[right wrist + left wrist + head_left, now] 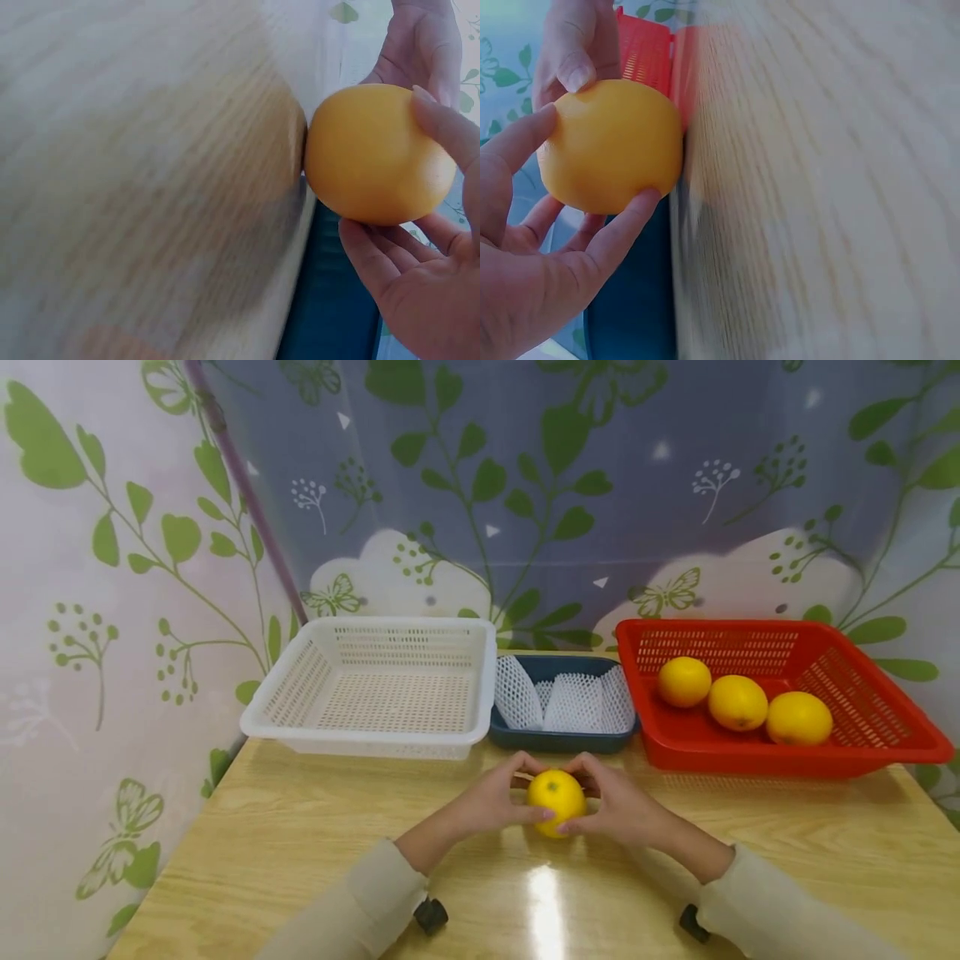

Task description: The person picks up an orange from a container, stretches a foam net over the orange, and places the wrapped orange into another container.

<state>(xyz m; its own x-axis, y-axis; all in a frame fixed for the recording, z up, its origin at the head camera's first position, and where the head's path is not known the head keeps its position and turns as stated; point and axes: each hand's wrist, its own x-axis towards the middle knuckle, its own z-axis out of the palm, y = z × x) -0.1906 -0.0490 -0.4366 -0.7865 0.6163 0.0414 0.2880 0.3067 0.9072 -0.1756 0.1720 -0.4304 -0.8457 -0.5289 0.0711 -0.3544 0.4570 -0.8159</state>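
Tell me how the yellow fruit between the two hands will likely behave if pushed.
The yellow fruit would probably roll if released and pushed: it is rounded and the tabletop looks flat. It may slip a little, since its skin looks smooth. It seems fairly firm: no dent shows where the left hand and right hand hold it.

Plain brights, leafy print

The central citrus fruit (557,800) and three other fruits (737,702) are yellow. Red basket (750,762), white basket (367,740), dark-blue tray (562,742), white diamond-mesh foam nets (577,703). Tan wood-grain tabletop (465,902), beige sleeves (363,897), slate-blue backdrop (585,547) with green leaf pattern.
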